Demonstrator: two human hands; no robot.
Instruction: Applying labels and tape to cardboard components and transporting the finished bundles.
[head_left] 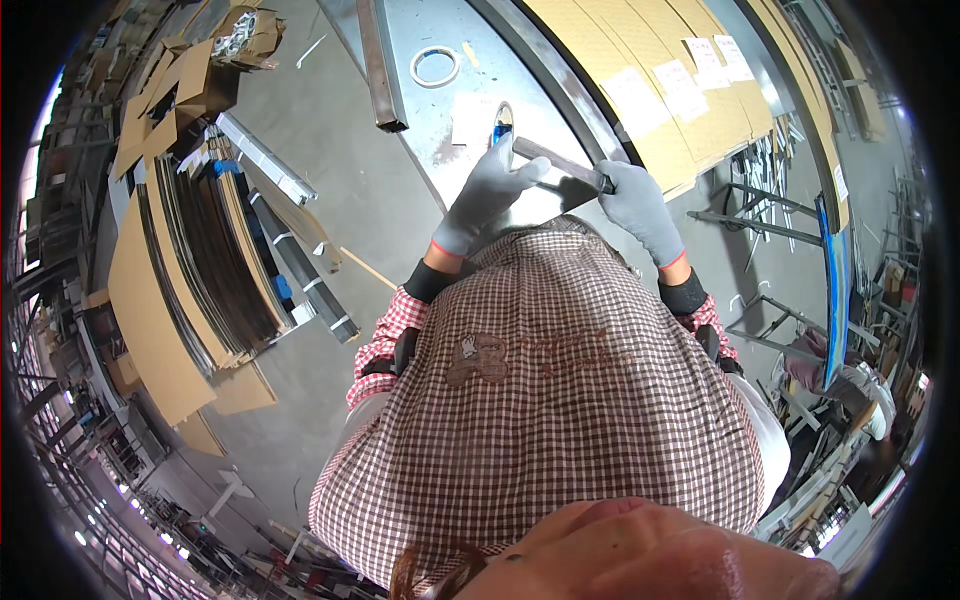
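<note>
A short dark flat bar point(570, 167) spans the gap between my hands, slanting down to the right. Its right end is in the closed fingers of my gloved right hand point(638, 208). At the other end, my gloved left hand point(488, 192) has its thumb and forefinger around the bar; its remaining fingers are partly hidden. Just beyond the left fingertips is a small blue and silver item point(502, 124) with a rounded end, its kind unclear. A pale sheet of paper point(468, 118) lies beside it on the metal worktop point(425, 125).
A white ring-shaped roll point(435, 67) and a brown rectangular tube point(380, 65) lie on the worktop. Past a dark long profile point(560, 70), flat cardboard point(640, 60) carries paper labels. Stacked panels point(200, 260) and an opened carton point(185, 90) stand left; metal stands point(765, 215) right.
</note>
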